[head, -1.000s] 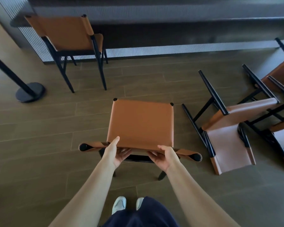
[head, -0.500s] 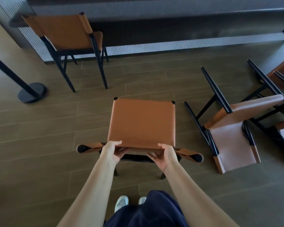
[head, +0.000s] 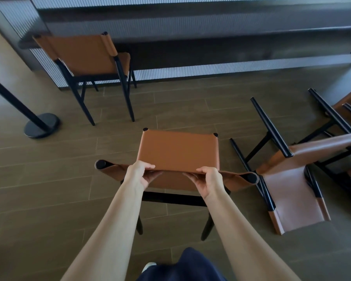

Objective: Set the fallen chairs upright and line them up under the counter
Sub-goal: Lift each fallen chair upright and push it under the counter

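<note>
Left hand (head: 140, 175) now fully around the backrest (head: 115, 169) of the near chair (head: 178, 151), right hand (head: 208, 182) in matching grip

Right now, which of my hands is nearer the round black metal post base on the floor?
Left. The left hand grips the backrest of the tan leather chair on the side toward the post base; the right hand grips it farther from the base.

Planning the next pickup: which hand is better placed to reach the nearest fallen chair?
Probably the right. The right hand grips the held chair on the side where the nearest fallen chair lies; the left hand grips its far side.
</note>
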Demonstrator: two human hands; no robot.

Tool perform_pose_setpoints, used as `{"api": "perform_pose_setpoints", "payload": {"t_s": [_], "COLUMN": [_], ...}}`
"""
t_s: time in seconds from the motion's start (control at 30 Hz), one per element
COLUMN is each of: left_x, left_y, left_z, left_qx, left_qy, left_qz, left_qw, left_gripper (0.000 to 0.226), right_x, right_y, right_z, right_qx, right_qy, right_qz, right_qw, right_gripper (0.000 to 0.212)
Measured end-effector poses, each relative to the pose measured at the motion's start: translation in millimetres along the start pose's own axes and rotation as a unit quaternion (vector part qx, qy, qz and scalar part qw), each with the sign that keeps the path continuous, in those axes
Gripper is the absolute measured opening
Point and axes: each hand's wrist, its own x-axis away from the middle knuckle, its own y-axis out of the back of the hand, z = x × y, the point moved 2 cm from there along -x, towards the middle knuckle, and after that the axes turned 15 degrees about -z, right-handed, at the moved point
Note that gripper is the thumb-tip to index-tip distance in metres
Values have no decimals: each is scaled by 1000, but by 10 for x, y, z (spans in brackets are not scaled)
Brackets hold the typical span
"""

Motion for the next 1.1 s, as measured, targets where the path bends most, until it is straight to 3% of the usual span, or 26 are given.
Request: {"api": "perform_pose_setpoints", "payload": {"t_s": [0.2,0.57,0.83,1.1], "left_x": [6,-135,-203,-346], "left_y": [-320,-913,-1516,-1862], "left_z": [-353,-959,-1474,-1768], "left_qx": [-13,-20,-48,-40], "left_qy": [13,-8,18,35], "left_qz": [27,53,56,88], "left_qw": [999,998,997,995], "left_gripper": [32,14,5,10], "right_x": [-101,-372,-553,-731], "right_y": [-337,-997,-1616,-1988], "right_z": [250,713,1123,1336], "right_qx": [6,4,-2,-26], "right_qy": [29,74,90,95], "right_qz": [16,36,8,-17], "right_qw": [999,997,996,995], "right_gripper": [20,17,24,22]}}
